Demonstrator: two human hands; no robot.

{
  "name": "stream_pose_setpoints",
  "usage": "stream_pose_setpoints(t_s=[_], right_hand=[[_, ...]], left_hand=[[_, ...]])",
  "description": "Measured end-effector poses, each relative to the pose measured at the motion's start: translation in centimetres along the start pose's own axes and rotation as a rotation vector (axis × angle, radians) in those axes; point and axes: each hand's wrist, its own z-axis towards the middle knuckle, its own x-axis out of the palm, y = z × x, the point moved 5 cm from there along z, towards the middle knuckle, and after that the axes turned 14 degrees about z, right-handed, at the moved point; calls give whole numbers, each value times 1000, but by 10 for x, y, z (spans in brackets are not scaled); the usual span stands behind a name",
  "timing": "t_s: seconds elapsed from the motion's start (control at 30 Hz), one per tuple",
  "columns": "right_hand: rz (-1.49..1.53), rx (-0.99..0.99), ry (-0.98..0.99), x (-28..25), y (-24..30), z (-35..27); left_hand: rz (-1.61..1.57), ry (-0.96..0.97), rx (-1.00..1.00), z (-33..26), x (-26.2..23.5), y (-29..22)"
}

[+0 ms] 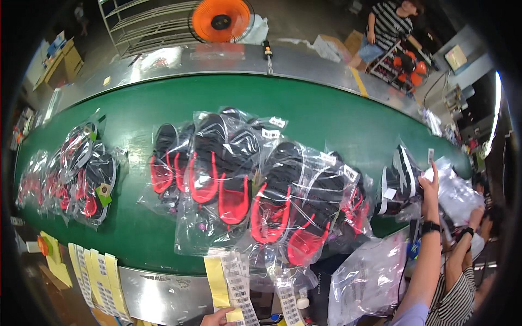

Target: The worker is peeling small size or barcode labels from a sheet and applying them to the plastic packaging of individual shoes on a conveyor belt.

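At the bottom edge, my left hand [222,317] is closed on a strip of barcode labels [237,282] with yellow backing. My right hand [429,187], a black band at its wrist, reaches far to the right. A small white barcode label [431,155] sits at its fingertips, beside a clear-bagged pair of black and white shoes [401,176]. Whether that label touches the bag is unclear. Across the middle of the green belt [141,233] lie several bagged black shoes [209,163] with red insides, some bags carrying barcode labels.
More bagged shoes [89,168] lie at the left. Other label strips [95,271] hang over the near metal edge [163,296]. Clear bags [367,277] lie near right. A co-worker's hand [476,217] handles plastic at the right. Across the belt stand an orange fan [220,22] and another person [389,27].
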Motion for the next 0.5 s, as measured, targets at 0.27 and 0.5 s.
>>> stream_pose_setpoints(t_s=[0.27,0.5], right_hand=[[240,-266,245,156,232,-219],[113,-236,240,203,253,-373]], left_hand=[[-27,15,165,-22,9,62],[-120,-61,460,-40,28,96]])
